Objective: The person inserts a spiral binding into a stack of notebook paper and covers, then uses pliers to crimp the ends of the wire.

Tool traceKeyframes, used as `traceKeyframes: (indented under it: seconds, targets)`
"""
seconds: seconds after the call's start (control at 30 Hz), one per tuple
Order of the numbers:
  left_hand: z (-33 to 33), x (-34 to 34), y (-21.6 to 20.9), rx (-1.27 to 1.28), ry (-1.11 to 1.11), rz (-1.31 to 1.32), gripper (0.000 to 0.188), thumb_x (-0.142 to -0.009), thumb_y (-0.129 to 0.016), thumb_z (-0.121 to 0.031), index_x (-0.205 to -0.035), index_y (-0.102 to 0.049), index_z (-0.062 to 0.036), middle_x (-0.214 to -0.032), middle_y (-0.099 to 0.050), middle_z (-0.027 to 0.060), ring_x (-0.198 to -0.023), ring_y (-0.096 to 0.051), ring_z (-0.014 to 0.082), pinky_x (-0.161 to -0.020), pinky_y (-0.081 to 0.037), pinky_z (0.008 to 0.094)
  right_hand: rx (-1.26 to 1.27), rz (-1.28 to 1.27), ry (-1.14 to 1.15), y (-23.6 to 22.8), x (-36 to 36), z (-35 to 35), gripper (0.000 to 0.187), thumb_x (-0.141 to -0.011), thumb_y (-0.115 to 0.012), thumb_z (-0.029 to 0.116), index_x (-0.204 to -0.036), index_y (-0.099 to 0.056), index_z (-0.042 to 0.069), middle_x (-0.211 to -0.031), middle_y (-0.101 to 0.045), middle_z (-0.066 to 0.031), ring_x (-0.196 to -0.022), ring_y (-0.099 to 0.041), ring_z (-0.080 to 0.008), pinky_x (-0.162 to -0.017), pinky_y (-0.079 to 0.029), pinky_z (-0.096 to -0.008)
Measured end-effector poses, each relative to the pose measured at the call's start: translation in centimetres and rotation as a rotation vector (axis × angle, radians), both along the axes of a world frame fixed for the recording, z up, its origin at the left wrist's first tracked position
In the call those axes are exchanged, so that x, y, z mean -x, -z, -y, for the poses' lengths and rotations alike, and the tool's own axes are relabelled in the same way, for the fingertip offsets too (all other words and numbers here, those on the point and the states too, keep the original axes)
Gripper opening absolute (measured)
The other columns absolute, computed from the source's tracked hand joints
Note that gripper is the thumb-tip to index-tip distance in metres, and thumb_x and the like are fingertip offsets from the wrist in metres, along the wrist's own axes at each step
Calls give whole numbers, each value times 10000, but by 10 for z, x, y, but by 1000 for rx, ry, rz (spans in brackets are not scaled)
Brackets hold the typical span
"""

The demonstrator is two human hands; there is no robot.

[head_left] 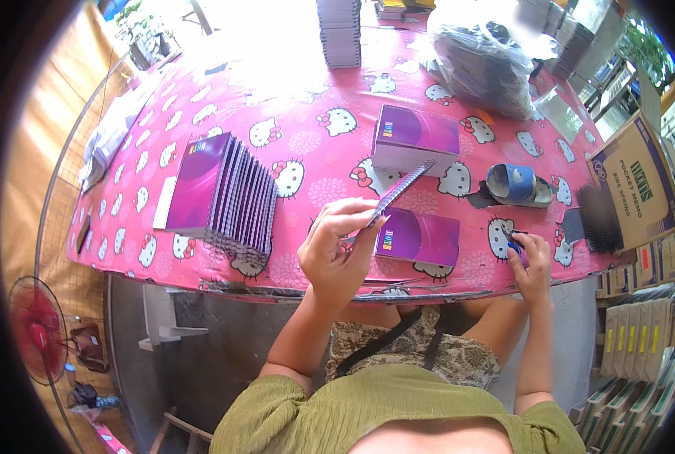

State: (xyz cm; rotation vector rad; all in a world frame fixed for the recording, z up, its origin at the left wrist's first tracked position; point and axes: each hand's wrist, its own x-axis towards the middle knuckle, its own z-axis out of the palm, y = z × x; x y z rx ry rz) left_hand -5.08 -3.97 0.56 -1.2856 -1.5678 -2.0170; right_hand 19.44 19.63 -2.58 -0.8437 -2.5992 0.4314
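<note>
My left hand (336,244) pinches a spiral-bound notebook (399,194) by its lower end. The notebook is tilted up, nearly edge-on. In my right hand (533,263), low over the table, are small pliers with blue handles (513,247) and a metal tip; part of the tool is hidden by the fingers. A purple notebook (417,238) lies flat between my hands near the table's front edge. Beyond it stands a short stack of purple notebooks (415,135). Left of my left hand, a long row of spiral notebooks (227,198) leans together.
The table has a pink cat-patterned cover (307,129). A blue-and-silver roll (517,185) and a dark brush-like thing (599,219) sit at the right, beside a cardboard box (640,181). Farther back are a plastic bag (483,68) and a tall notebook stack (339,34). A red fan (38,329) stands left.
</note>
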Motion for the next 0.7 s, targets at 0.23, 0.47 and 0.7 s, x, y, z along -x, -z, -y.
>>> traceKeyframes:
  seconds: [0.23, 0.47, 0.7]
  targets:
    - [0, -17, -4, 21, -132, 3, 233, -723, -705, 120, -882, -598, -13, -902, -673, 155, -834, -655, 235, -717, -518, 314, 27, -441, -500, -86, 89, 121, 380, -762, -734, 221, -1072, -611, 37, -1036, -607, -142, -953, -564, -323, -842, -454, -431]
    - [14, -10, -7, 57, -147, -106, 223, -740, -661, 165, -888, -585, 17, -955, -642, 199, -841, -648, 217, -656, -566, 283, 36, -422, -522, -94, 107, 135, 331, -807, -703, 195, -1071, -622, 13, -957, -633, -118, -829, -597, -278, -729, -499, -379]
    - [22, -8, -16, -56, -168, -199, 209, -741, -698, 110, -809, -533, 2, -913, -652, 160, -796, -645, 240, -667, -528, 336, 1658, -231, -533, -79, 108, 113, 312, -863, -661, 142, -1106, -592, -42, -934, -660, -152, -814, -653, -207, -691, -529, -285]
